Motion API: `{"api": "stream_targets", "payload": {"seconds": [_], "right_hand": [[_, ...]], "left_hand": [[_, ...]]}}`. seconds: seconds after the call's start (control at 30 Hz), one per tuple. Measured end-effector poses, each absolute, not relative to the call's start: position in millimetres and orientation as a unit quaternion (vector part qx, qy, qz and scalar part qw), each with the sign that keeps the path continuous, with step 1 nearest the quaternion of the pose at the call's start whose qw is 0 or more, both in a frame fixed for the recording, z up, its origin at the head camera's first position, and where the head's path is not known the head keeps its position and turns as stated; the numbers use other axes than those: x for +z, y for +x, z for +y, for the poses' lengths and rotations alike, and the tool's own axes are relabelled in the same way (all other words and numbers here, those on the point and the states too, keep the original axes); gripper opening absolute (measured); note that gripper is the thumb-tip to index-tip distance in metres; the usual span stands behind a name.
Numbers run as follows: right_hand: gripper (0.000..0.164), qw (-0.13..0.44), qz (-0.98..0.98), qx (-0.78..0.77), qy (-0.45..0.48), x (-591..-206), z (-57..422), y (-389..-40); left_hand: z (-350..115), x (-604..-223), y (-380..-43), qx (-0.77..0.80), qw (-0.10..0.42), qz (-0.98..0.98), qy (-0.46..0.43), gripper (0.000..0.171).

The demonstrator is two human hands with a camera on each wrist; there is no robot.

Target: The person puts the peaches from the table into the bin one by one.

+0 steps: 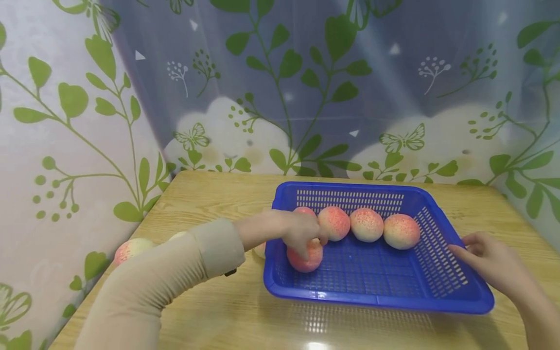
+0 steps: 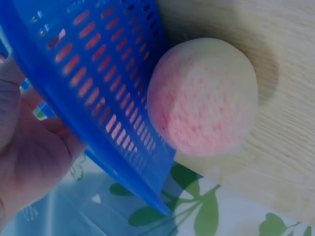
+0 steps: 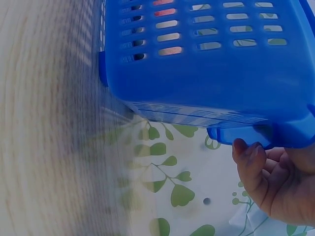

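A blue plastic basket (image 1: pixel 367 291) with slotted walls stands on the wooden table, holding several pink-and-cream peaches. Four of them line its back side, among them a middle peach (image 1: pixel 366 224) and a right-hand peach (image 1: pixel 401 231); the leftmost is partly covered by my left hand (image 1: pixel 302 231). That hand reaches over the left wall and grips a redder peach (image 1: pixel 305 260) near the front left corner. On the right side, my right hand (image 1: pixel 490 257) holds the basket's rim, thumb on top. In the right wrist view its fingers (image 3: pixel 253 155) curl at the rim's outside.
Outside the left wall a peach (image 2: pixel 204 98) lies on the table against the basket. Farther left are another peach (image 1: pixel 133 249) and one mostly hidden behind my sleeve. A leaf-patterned curtain (image 1: pixel 262 121) hangs along the table's back and left edges.
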State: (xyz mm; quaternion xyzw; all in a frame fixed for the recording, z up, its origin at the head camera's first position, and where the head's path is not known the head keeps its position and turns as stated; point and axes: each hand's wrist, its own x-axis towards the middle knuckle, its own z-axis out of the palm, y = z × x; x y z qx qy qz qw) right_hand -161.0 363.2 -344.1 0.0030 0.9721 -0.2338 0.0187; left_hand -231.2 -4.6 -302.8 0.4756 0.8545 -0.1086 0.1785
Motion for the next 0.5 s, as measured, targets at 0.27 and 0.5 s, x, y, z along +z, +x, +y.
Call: {"api": "stream_targets", "payload": {"seconds": [0.27, 0.5], "right_hand": [[0.065, 0.027, 0.971, -0.236, 0.007, -343.6, 362.6, -161.3], [0.063, 0.018, 0.972, -0.234, -0.001, -344.5, 364.1, -162.4]], "left_hand": [[8.0, -318.1, -217.2, -0.187, 0.146, 0.880, 0.411, 0.086], [7.2, -317.5, -219.4, -0.195, 0.150, 0.859, 0.448, 0.056]]}}
